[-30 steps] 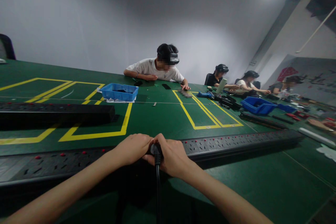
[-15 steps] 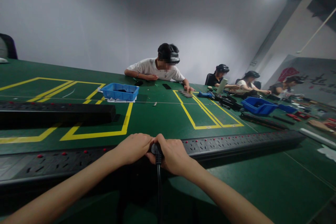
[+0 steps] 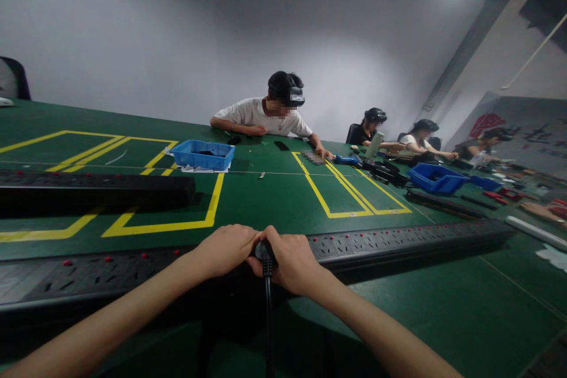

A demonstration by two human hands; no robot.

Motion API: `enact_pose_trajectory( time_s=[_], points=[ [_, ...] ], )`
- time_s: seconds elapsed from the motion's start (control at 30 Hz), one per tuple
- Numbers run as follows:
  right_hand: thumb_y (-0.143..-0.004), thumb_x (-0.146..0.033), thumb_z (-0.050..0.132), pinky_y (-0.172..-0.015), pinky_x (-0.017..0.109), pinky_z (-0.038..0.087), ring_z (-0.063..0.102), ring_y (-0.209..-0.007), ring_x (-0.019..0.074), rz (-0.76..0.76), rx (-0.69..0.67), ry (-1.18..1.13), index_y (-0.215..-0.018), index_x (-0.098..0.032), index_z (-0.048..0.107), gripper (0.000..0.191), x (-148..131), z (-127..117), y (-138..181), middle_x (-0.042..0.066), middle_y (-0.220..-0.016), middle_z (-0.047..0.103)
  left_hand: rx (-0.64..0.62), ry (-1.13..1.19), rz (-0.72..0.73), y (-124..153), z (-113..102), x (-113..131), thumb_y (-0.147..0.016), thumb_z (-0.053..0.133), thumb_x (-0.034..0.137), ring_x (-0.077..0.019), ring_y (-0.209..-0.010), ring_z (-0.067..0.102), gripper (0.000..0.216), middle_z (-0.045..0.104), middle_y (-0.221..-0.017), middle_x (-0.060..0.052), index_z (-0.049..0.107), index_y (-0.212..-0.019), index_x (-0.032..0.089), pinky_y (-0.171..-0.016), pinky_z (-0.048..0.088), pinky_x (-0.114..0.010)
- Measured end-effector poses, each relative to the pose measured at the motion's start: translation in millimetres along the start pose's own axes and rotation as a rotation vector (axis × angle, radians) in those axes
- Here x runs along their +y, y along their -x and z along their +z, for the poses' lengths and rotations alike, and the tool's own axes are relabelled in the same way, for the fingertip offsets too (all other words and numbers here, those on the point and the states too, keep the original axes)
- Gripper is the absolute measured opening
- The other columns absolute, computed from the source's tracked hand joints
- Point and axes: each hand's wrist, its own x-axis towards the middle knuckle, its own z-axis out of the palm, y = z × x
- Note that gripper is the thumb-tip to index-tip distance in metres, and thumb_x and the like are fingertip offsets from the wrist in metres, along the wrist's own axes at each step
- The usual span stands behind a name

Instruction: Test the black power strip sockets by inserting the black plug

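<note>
A long black power strip (image 3: 363,245) with rows of sockets and small red parts lies across the green table before me. Over its middle, both my hands meet around a black power plug (image 3: 266,253), whose cord hangs straight down toward me. My left hand (image 3: 228,250) is closed against the plug's left side, its fingers curled over the strip. From the right, my right hand (image 3: 295,261) grips the plug with its fingers wrapped round it. The plug's front end is hidden, so whether it sits in a socket cannot be told.
Another black strip (image 3: 97,192) lies at the left, near a light-blue bin (image 3: 202,156). Yellow tape (image 3: 166,226) marks the green table (image 3: 261,201). Across it sits a person in white (image 3: 261,115); several co-workers, a dark-blue bin (image 3: 436,179) and tools are farther right.
My hands and the plug have stayed in place. Across the table, the co-worker's hand has shifted slightly to the right.
</note>
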Motion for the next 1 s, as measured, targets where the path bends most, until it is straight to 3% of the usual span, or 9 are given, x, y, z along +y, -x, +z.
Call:
enact_pose_trajectory(
  time_s=[0.43,1.0],
  points=[
    [-0.078,-0.052,0.048,-0.052,0.024,0.030,0.061,-0.065,0.0206,-0.002,-0.012,-0.052,-0.097,-0.018,0.043,0.040,0.7,0.8,0.6,0.005,-0.073,0.063,0.001,0.023,0.003,0.6,-0.8,-0.9,-0.081,0.035,0.021,-0.0236,-0.085,0.061,0.023,0.065,-0.089,-0.010,0.057,-0.087,0.017,-0.074,0.045,-0.035],
    [-0.082,-0.056,0.040,-0.053,0.025,0.032,0.061,-0.068,0.0209,-0.040,0.007,-0.076,-0.099,-0.017,0.044,0.042,2.8,0.7,1.9,0.006,-0.076,0.063,-0.015,0.011,-0.013,-1.8,4.4,-2.9,-0.083,0.036,0.022,-0.0220,-0.085,0.061,0.022,0.065,-0.089,-0.009,0.056,-0.089,0.018,-0.075,0.044,-0.032]
  ],
)
